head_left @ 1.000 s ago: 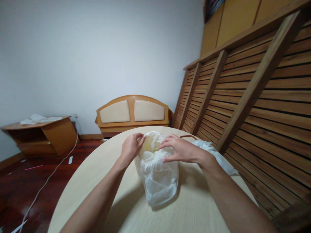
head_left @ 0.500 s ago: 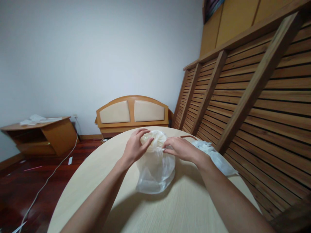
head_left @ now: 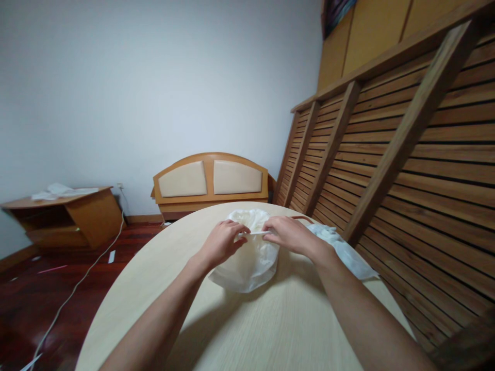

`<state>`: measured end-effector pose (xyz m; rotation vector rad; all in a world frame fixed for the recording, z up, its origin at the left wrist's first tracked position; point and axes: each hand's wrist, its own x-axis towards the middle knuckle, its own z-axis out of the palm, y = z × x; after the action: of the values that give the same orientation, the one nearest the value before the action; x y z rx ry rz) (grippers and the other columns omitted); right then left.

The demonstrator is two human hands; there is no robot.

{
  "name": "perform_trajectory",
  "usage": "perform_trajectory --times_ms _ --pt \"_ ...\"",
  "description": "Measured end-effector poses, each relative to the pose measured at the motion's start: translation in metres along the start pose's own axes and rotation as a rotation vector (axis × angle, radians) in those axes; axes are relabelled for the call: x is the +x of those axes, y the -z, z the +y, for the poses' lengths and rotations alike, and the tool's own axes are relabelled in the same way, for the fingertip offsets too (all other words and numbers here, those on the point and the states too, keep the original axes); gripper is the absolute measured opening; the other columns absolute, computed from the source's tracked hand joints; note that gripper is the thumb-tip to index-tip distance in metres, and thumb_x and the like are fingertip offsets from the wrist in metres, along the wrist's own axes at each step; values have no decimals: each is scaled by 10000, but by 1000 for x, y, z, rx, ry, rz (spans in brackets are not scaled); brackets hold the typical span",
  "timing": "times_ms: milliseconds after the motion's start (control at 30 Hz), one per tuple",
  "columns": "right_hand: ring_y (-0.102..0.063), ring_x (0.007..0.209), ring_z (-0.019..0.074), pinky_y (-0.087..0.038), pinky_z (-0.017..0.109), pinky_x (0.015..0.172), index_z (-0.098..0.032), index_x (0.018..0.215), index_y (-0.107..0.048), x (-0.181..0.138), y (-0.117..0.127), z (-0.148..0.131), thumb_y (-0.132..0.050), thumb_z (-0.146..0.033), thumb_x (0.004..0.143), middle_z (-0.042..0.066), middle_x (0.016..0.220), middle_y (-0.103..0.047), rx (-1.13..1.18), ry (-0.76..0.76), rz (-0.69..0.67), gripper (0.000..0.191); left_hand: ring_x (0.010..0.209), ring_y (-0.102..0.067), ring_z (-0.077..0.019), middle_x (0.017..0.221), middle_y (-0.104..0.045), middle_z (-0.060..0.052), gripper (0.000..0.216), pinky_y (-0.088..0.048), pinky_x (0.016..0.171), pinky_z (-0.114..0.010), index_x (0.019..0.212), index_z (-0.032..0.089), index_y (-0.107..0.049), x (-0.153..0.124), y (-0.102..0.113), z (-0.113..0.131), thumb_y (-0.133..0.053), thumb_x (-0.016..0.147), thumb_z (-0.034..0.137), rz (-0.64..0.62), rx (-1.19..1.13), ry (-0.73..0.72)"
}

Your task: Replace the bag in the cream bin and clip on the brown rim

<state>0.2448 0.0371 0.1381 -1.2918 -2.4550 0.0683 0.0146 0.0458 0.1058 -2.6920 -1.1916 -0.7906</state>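
Note:
A translucent white plastic bag [head_left: 247, 270] stands on the round pale table [head_left: 309, 330] in front of me, with something yellowish-white showing faintly inside it. My left hand [head_left: 223, 241] pinches the near edge of the bag's mouth on the left. On the right, my right hand [head_left: 289, 233] grips the same edge between thumb and fingers. Between the two hands the edge is pulled into a straight, taut white line. Crumpled white material bulges behind the hands, and the bag's contents cannot be made out clearly.
Another crumpled whitish plastic bag [head_left: 342, 250] lies at the table's right edge, beside a thin brown curved strip [head_left: 303, 218]. A slatted wooden frame [head_left: 386, 170] leans along the right. Behind the table stands a headboard [head_left: 211, 178]; a low cabinet [head_left: 88, 216] and a cable [head_left: 85, 273] are at left.
My left hand has moved down and right from the bag's far left side to pinch its near edge. The edge is now stretched straight, and the bag's lower part has drawn up.

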Motion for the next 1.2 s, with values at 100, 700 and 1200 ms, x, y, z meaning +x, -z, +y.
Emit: perform_trajectory --times_ms 100,700,1200 --pt "-676 986 238 -468 303 852 -214 974 -729 0 -1 2 -662 -238 876 69 1040 -749 -19 -9 -1 121 974 -635 -254 975 -738 -55 196 -505 879 -380 1018 198 -704 -1 1 0 -734 826 170 -10 45 -7" --pt "-628 1056 258 -468 377 944 -187 999 -742 2 -5 13 -639 -187 890 96 1048 -717 20 107 31 150 1004 -607 -254 1034 -704 -82 184 -505 905 -402 1023 217 -709 -3 4 -4 -697 867 314 60 -6 -61" --pt "-605 1119 273 -454 397 994 -189 993 -721 0 -2 7 -664 -189 863 102 1109 -701 64 105 23 142 998 -596 -258 1008 -694 -75 171 -502 881 -387 969 209 -704 -4 7 -9 -741 832 304 37 9 -53"
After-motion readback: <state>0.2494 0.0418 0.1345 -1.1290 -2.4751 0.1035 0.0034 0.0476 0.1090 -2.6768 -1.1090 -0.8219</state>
